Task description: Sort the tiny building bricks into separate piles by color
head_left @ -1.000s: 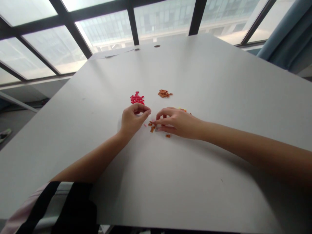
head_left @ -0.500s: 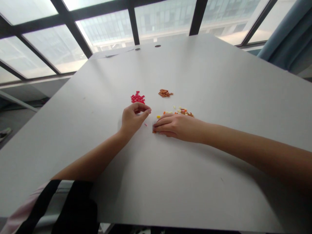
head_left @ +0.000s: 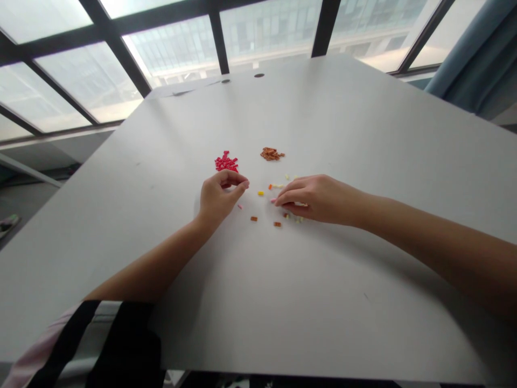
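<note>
My left hand (head_left: 220, 195) rests just in front of a pile of small red blocks (head_left: 226, 161). Its thumb and forefinger are pinched together, and anything between them is too small to make out. Below those fingertips lies a pink piece (head_left: 240, 207). To the right, my right hand (head_left: 313, 198) reaches low over scattered pieces, its fingertips closed at a small pink block (head_left: 273, 200). A yellow block (head_left: 260, 193) lies between the two hands. Nearer to me are two brown blocks (head_left: 254, 219). The right palm partly hides pale yellow pieces (head_left: 299, 219).
A heap of brown blocks (head_left: 272, 154) sits farther back, right of the red pile. An orange piece (head_left: 270, 186) lies beyond my right fingertips. The white table (head_left: 258, 302) reaches to the windows, with a blue curtain (head_left: 472, 64) at right.
My right hand has moved right and lifted away from a brown block, uncovering it and another one. Its fingertips are now at a pink block. My left hand stays almost still.
</note>
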